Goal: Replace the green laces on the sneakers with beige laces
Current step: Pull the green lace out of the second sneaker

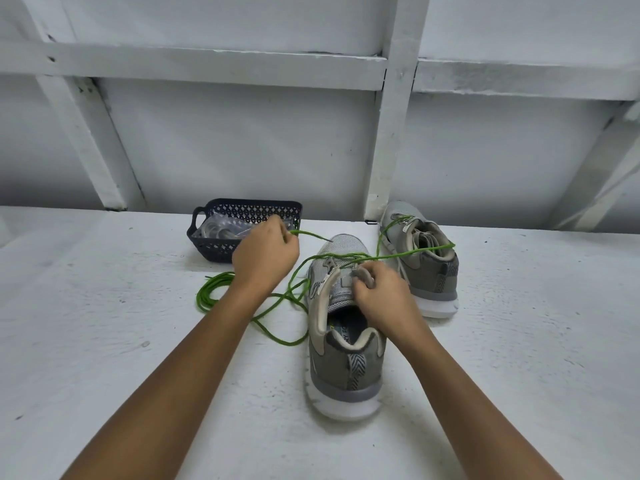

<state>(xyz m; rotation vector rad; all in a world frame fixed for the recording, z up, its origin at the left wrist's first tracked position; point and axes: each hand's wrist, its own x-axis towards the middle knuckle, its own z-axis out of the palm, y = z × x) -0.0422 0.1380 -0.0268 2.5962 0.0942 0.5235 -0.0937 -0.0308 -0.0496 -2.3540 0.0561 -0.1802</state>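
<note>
A green lace is pinched in the left hand; the near sneaker on the worktop is gripped by the right hand, eyelets hidden. Basket contents are indistinct.

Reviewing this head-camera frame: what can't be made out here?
- Basket contents: clear packets show, but the left hand and the wall hide most; whether they hold laces is unclear.
- Near sneaker eyelets: covered by the right hand.
- Far sneaker lacing: too small.
</note>
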